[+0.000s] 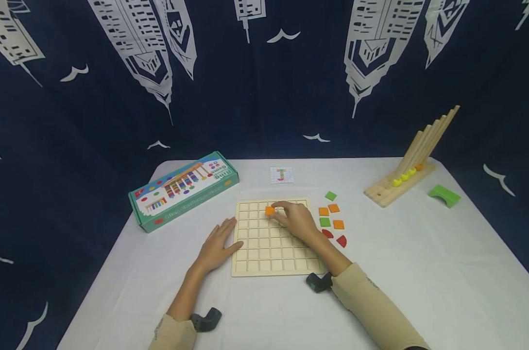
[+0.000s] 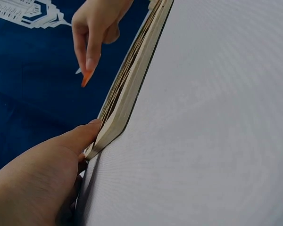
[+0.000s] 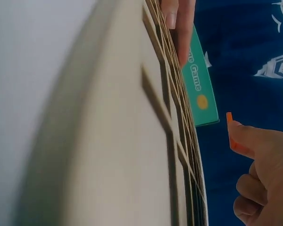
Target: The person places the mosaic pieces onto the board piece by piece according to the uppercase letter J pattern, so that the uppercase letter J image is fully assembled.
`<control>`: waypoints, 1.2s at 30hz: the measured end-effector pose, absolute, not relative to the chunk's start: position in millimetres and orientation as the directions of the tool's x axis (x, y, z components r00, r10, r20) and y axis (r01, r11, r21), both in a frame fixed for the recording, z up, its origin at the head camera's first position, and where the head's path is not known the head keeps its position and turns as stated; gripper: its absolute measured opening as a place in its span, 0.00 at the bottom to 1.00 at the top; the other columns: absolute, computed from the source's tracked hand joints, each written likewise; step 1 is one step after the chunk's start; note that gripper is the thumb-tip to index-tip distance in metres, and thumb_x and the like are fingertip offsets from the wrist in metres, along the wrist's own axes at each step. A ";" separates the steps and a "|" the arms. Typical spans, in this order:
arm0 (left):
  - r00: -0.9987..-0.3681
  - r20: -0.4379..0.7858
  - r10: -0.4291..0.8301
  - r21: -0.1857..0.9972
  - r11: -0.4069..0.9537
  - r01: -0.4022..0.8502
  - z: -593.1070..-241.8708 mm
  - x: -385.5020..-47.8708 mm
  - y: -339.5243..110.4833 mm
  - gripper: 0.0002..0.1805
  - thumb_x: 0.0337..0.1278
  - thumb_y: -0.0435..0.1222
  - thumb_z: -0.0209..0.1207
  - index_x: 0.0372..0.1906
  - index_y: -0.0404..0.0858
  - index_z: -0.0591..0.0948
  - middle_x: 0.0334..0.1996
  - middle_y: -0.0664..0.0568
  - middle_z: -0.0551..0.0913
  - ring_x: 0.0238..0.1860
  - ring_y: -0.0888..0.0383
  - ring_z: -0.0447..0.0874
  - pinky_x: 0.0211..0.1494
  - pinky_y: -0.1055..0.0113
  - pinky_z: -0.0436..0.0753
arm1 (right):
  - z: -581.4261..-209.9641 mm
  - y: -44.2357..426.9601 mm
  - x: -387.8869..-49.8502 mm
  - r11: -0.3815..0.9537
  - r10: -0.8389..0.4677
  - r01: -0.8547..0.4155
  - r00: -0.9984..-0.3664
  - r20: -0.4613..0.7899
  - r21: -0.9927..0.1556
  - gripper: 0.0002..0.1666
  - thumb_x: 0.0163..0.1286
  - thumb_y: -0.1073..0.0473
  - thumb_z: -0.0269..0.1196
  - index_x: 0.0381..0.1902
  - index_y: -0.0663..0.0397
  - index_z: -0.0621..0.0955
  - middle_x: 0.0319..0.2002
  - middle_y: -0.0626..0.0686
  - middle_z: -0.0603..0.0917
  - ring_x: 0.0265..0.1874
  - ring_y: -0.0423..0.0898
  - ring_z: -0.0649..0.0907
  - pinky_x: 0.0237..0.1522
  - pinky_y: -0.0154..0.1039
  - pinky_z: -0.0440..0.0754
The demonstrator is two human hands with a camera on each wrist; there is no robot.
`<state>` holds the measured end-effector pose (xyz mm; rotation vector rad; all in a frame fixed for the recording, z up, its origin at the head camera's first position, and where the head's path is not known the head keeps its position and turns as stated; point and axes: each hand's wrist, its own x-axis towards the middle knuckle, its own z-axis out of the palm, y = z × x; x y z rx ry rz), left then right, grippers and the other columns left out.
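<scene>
Between thumb and fingertips my right hand [image 1: 297,219] pinches an orange square tile [image 1: 269,210], held over the upper part of a wooden grid board [image 1: 251,266]. The right wrist view shows the same orange tile [image 3: 229,129] edge-on, in the pinch and above the board. My left hand [image 1: 215,249] rests at the board's left edge, its fingers fairly straight and the thumb touching the rim. In the left wrist view the thumb [image 2: 82,135] lies on the board's corner; the other fingers are mostly hidden there.
Right of the board lie orange squares [image 1: 338,224], green squares [image 1: 325,222] and red quarter-round pieces [image 1: 341,241]. A pattern card [image 1: 281,175] lies behind it. A green game box [image 1: 194,198] stands back left; a wooden peg stand [image 1: 382,194] and green arch [image 1: 444,195] are at right.
</scene>
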<state>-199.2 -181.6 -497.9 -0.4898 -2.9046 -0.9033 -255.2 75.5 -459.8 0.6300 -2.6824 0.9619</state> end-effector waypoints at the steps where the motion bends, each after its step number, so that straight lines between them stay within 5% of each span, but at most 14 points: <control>1: -0.948 0.150 0.279 0.547 0.776 0.315 -497.8 -199.1 -181.6 0.40 0.58 0.54 0.55 0.70 0.38 0.58 0.69 0.49 0.57 0.71 0.55 0.47 0.72 0.60 0.44 | -460.7 71.8 -257.7 0.693 -0.311 -0.457 -0.887 0.341 -0.557 0.20 0.60 0.47 0.65 0.47 0.50 0.83 0.08 0.42 0.56 0.09 0.37 0.53 0.10 0.31 0.53; 12: -0.947 0.146 0.285 0.544 0.777 0.318 -495.5 -198.7 -181.8 0.40 0.58 0.54 0.54 0.70 0.38 0.59 0.69 0.48 0.57 0.71 0.54 0.48 0.72 0.59 0.44 | -477.6 54.0 -267.8 0.707 -0.295 -0.404 -0.915 0.277 -0.581 0.20 0.59 0.47 0.65 0.46 0.50 0.83 0.09 0.45 0.69 0.09 0.38 0.60 0.09 0.33 0.61; 18: -0.947 0.140 0.290 0.535 0.783 0.318 -496.8 -200.9 -183.2 0.40 0.58 0.55 0.53 0.70 0.38 0.58 0.69 0.49 0.57 0.71 0.55 0.46 0.72 0.60 0.43 | -477.9 50.7 -268.0 0.745 -0.297 -0.392 -0.919 0.258 -0.539 0.19 0.59 0.47 0.65 0.46 0.49 0.83 0.26 0.50 0.85 0.10 0.39 0.65 0.11 0.32 0.65; 22: -0.945 0.150 0.289 0.547 0.773 0.323 -498.4 -199.9 -182.8 0.40 0.58 0.54 0.54 0.70 0.38 0.59 0.69 0.47 0.58 0.70 0.53 0.48 0.72 0.59 0.44 | -477.5 52.2 -265.2 0.734 -0.299 -0.385 -0.923 0.243 -0.559 0.22 0.59 0.47 0.66 0.49 0.49 0.82 0.16 0.50 0.79 0.10 0.40 0.64 0.11 0.33 0.65; 29: -0.946 0.139 0.293 0.542 0.777 0.320 -500.9 -197.8 -181.1 0.40 0.58 0.55 0.53 0.70 0.38 0.58 0.69 0.48 0.57 0.71 0.54 0.48 0.72 0.59 0.44 | -477.0 78.2 -250.1 0.654 -0.299 -0.395 -0.918 0.260 -0.645 0.20 0.58 0.48 0.66 0.48 0.46 0.82 0.15 0.46 0.78 0.14 0.38 0.65 0.20 0.34 0.70; 36: -0.943 0.164 0.290 0.542 0.772 0.331 -497.4 -199.2 -182.2 0.40 0.58 0.53 0.55 0.69 0.37 0.59 0.69 0.46 0.58 0.70 0.53 0.48 0.72 0.58 0.44 | -464.2 129.5 -240.4 0.640 -0.295 -0.423 -0.906 0.303 -0.641 0.18 0.60 0.51 0.66 0.47 0.50 0.82 0.08 0.43 0.60 0.09 0.36 0.55 0.09 0.30 0.55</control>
